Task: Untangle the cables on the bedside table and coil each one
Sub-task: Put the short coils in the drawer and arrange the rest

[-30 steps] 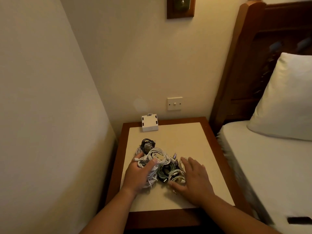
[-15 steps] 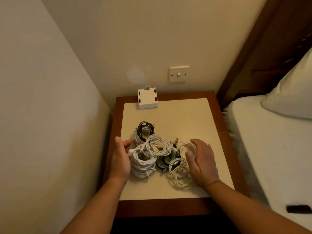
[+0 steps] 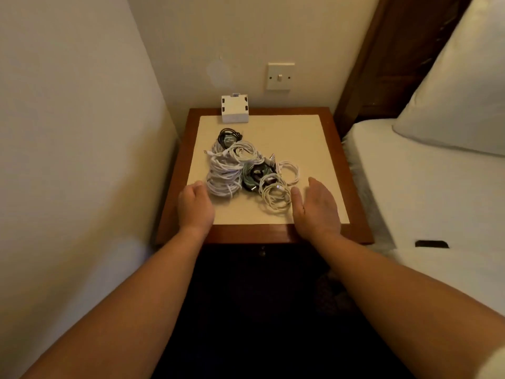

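Cables (image 3: 246, 170): lay in one heap on the left half of the tabletop, coils overlapping and touching each other.
White bundle (image 3: 222, 176): thickest coil, at the left of the heap.
Black coil (image 3: 228, 136): small, at the far end of the heap.
Dark coil (image 3: 254, 173): sat in the middle, between the white bundle and the thin pale loops (image 3: 274, 196) at the near right.
Bedside table (image 3: 262, 236): wooden rim around a pale top, set in a corner of the room.
Left hand (image 3: 195, 206): rested at the near left of the heap, just beside the white bundle; fingers loosely curled, gripping nothing.
Right hand (image 3: 315, 206): stood on its edge at the near right, palm facing the heap; fingers straight and together, holding nothing.
White box (image 3: 235, 109): stood at the far edge against the wall.
Wall switch (image 3: 280, 76): was above the table.
Bed (image 3: 423, 201): was on the right, with a pillow (image 3: 459, 105).
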